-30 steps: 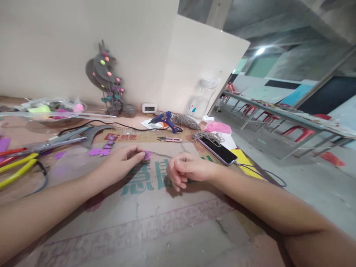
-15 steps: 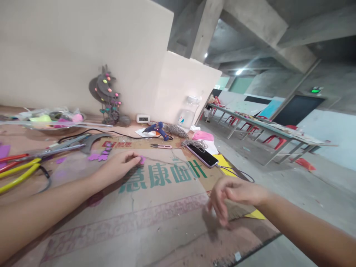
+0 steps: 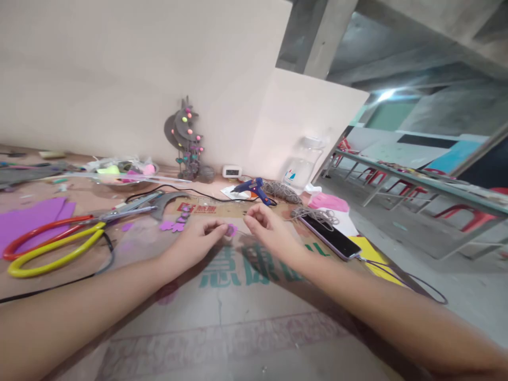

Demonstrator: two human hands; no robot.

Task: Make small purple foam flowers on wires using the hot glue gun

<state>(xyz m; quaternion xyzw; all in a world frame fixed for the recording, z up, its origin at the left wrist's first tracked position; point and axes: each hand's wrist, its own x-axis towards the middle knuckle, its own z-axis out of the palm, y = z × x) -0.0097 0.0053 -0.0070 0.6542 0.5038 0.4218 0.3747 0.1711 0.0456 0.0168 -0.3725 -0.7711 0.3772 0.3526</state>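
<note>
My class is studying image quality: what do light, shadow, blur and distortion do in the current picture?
Head view: the lamp flares at upper right; head view: a dark shadow lies below the right forearm; head view: the purple piece in the left hand looks soft-edged; head view: the bottle leans, perhaps from lens distortion or camera tilt.

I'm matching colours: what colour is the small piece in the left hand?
Purple; the piece shows best in the head view.
</note>
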